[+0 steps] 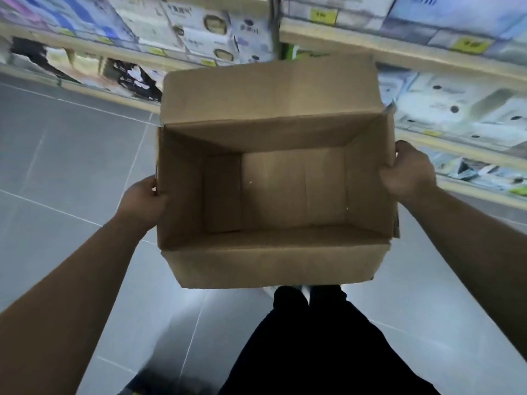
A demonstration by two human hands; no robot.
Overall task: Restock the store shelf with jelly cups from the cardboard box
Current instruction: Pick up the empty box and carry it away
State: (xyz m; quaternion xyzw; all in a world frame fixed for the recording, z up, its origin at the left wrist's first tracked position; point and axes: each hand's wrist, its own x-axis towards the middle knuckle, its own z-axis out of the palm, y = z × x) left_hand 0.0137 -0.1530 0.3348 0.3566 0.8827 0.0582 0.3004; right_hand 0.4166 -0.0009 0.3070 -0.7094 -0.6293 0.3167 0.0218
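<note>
A brown cardboard box (273, 266) hangs in front of me above the floor, its flaps open. Its inside is bare, with no jelly cups visible. My left hand (142, 199) grips the box's left wall, fingers hidden behind the cardboard. My right hand (406, 172) grips the right wall near its top edge, thumb over the rim. The store shelf (399, 57) runs across the top of the view behind the box.
The shelves carry blurred white and blue packaged goods (205, 29) with yellow price tags (323, 15). Grey floor tiles (57, 166) spread to the left and below. My dark trousers (313, 346) show under the box.
</note>
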